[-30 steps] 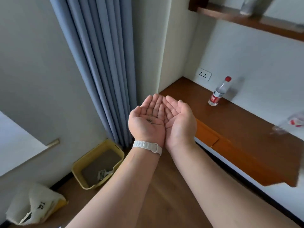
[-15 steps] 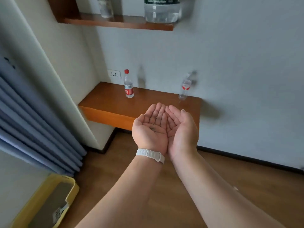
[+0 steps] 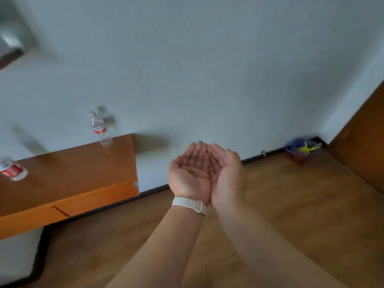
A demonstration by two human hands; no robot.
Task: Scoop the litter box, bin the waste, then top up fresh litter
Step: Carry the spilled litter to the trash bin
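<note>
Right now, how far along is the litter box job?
Done: nothing here proves the scooping is finished. In hand: the cupped left hand and right hand, palms up and edge to edge, carry a few small dark granules on the left palm. Left: binning them, perhaps in the blurred red container with a blue liner in the floor corner, then the top-up.

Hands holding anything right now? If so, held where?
A few small dark grains lie loose in the cupped palm of the left hand, which sits edge to edge with the right hand. Nothing is gripped.
</note>
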